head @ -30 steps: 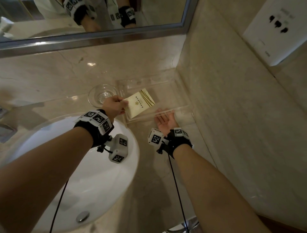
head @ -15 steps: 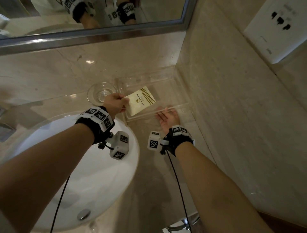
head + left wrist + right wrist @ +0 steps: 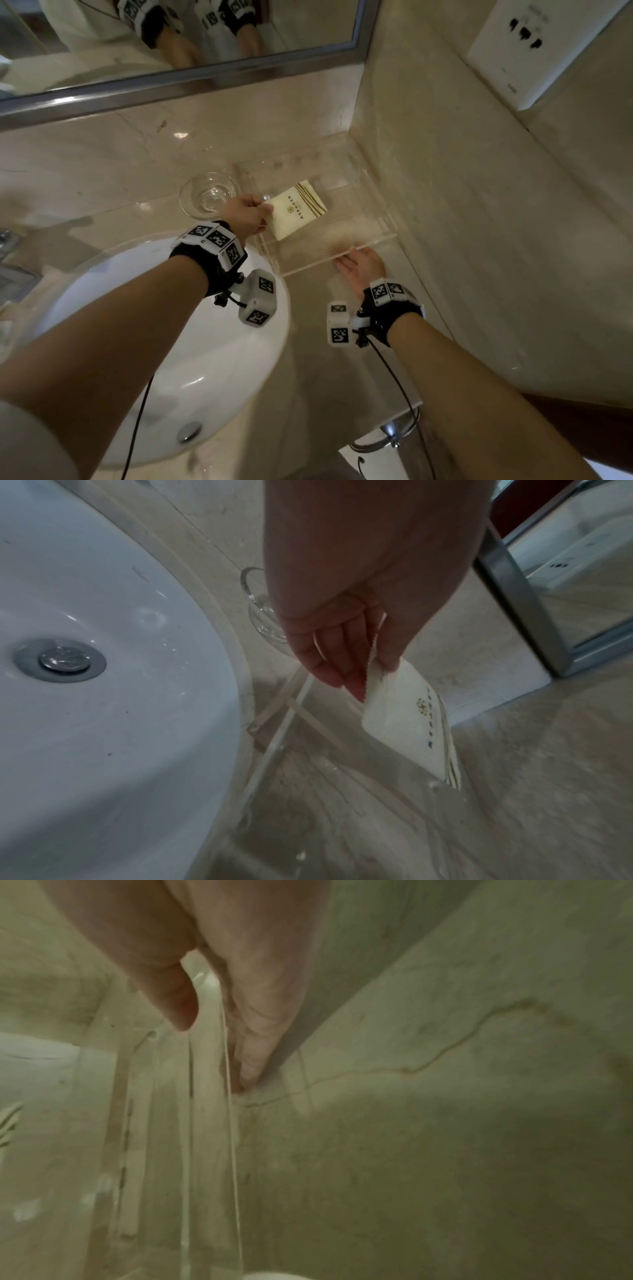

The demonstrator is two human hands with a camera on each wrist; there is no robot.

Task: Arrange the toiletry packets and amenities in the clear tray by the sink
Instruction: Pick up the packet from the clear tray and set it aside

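Here, packet [image 3: 297, 214] pinched in left hand [image 3: 244, 214] beside glass [image 3: 208, 196], right hand [image 3: 363, 265] gripping tray [image 3: 337, 257] wall.

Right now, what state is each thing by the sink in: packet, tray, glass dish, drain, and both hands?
Toiletry packet: pinched at one edge, held tilted over the tray.
Clear tray: on the counter in the corner, no other items visible inside.
Glass dish: upright, looks empty.
Sink drain: stopper looks down.
Left hand: pinches the packet.
Right hand: thumb and fingers grip the tray's near wall.
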